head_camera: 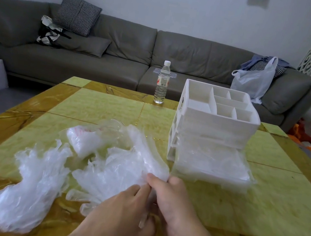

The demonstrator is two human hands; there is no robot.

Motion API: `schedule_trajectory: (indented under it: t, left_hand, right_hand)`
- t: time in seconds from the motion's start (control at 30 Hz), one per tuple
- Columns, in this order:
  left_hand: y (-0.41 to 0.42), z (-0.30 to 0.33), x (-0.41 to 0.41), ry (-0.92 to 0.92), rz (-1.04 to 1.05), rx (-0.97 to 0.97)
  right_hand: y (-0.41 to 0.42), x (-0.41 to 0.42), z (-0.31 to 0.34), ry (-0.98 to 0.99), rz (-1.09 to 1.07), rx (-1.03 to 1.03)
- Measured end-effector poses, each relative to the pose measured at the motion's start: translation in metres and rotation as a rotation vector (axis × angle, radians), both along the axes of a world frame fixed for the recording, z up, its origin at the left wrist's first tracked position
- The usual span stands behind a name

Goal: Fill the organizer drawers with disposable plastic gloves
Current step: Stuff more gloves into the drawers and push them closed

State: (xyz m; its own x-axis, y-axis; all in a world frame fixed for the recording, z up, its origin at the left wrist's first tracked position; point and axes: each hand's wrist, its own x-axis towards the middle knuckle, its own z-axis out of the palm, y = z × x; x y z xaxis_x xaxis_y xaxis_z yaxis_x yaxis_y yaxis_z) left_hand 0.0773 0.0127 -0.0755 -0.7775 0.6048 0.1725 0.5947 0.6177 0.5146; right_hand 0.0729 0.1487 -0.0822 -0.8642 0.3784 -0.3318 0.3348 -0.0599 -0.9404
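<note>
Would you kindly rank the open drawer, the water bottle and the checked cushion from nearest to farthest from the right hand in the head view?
From the right hand, which pinches gloves:
1. Open drawer, just ahead, slightly right, pulled out at the organizer's base.
2. Water bottle, at the table's far edge.
3. Checked cushion, on the sofa, far left.

Both hands meet at the near middle of the table (94, 105), the left hand (123, 214) and right hand (173, 202) touching, their fingers (152, 179) pinching the near edge of a glove (119, 165). Left of the fingers lies a pile of gloves (22, 194); just beyond them to the right stands the organizer (215, 126), its bottom drawer (212, 169) pulled out with gloves inside. A bottle (162, 82) stands far beyond the fingers, before the sofa (120, 53).
</note>
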Motion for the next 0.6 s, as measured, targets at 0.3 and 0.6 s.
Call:
schedule_trajectory:
  t: [0.3,0.6]
  left_hand:
    - [-0.022,0.025,-0.012,-0.397,0.248,-0.267]
    - [-0.035,0.046,-0.022,-0.49,0.275,0.185]
  right_hand:
    - [0.031,-0.014,0.002,0.144,-0.075,0.289]
    - [0.048,-0.009,0.03,0.063,0.072,0.429]
